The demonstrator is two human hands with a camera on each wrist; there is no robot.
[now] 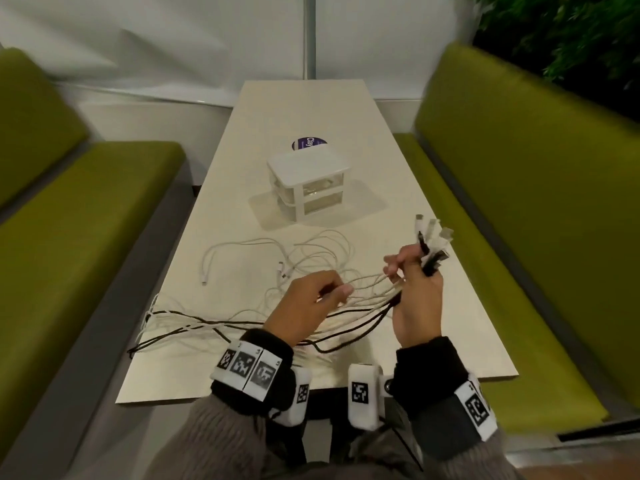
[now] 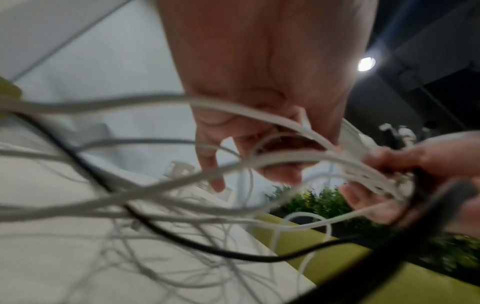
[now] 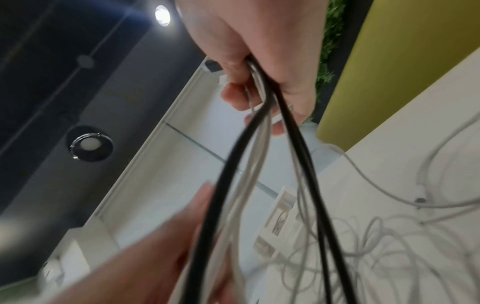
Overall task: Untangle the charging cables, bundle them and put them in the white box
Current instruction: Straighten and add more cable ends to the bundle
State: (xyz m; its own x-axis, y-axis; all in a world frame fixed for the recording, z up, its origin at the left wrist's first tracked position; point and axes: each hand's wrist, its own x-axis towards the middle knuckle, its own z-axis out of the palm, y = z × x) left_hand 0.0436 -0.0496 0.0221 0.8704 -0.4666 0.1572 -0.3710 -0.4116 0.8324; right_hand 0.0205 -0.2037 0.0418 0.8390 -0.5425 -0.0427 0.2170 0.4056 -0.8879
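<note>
Several white and black charging cables [image 1: 214, 323] sprawl over the near half of the table [image 1: 433, 306]. My right hand [image 1: 414, 285] grips a gathered bunch of them just below the plugs [image 1: 431, 242], which stick up out of the fist; in the right wrist view the black cables [image 3: 293, 131] run down from that hand [image 3: 259, 61]. My left hand [image 1: 311, 303] pinches the white strands [image 2: 280, 158] a little left of the right hand, its fingers [image 2: 207, 156] curled around them. The white box [image 1: 308, 180] stands lidded mid-table, beyond both hands.
A loose white cable [image 1: 242, 251] lies apart in front of the box. A round purple sticker [image 1: 306, 143] sits behind the box. Green benches [image 1: 519, 237] flank the table on both sides. A plant [image 1: 571, 36] fills the far right corner.
</note>
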